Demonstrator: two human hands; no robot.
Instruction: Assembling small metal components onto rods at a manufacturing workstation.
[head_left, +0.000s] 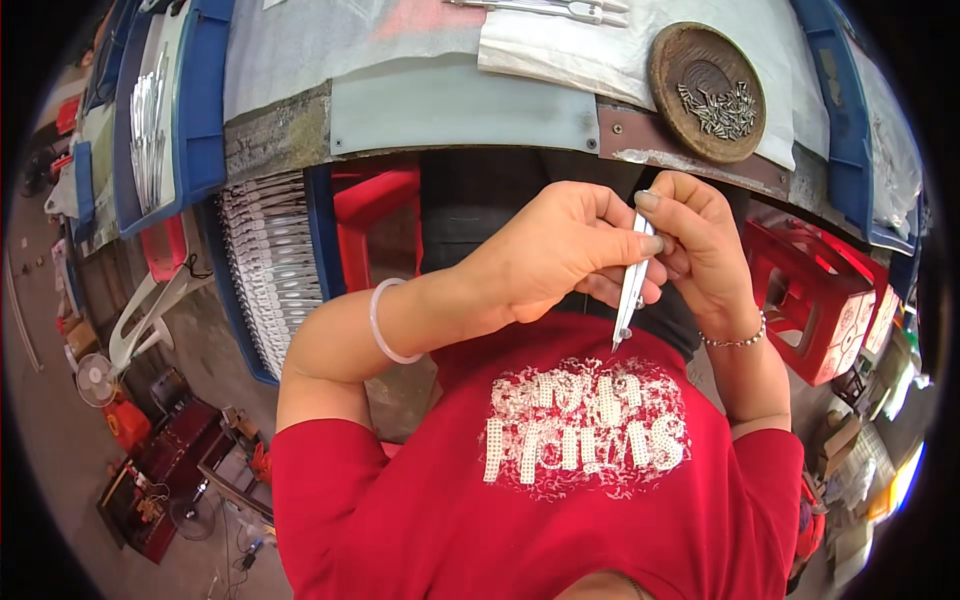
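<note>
In front of my chest, beyond the table's near edge, a slim silver drawing compass (630, 292) is held with its pointed end down toward my shirt. My left hand (580, 245) grips it with thumb and bent fingers from one side. At the upper end, my right hand (698, 235) pinches it between thumb and fingers. The fingers partly hide the compass's head. On the table, a round brown bowl (686, 68) holds many small metal screws (722, 110). Another silver compass (570, 8) lies at the far edge of view.
A blue tray (328, 235) at my left holds rows of silver compasses (272, 270). Higher up, a blue bin (200, 110) contains thin metal parts (148, 130). Another blue bin (845, 120) stands at the right. Red plastic stools (810, 300) are under the table, whose front carries a grey plate (465, 110).
</note>
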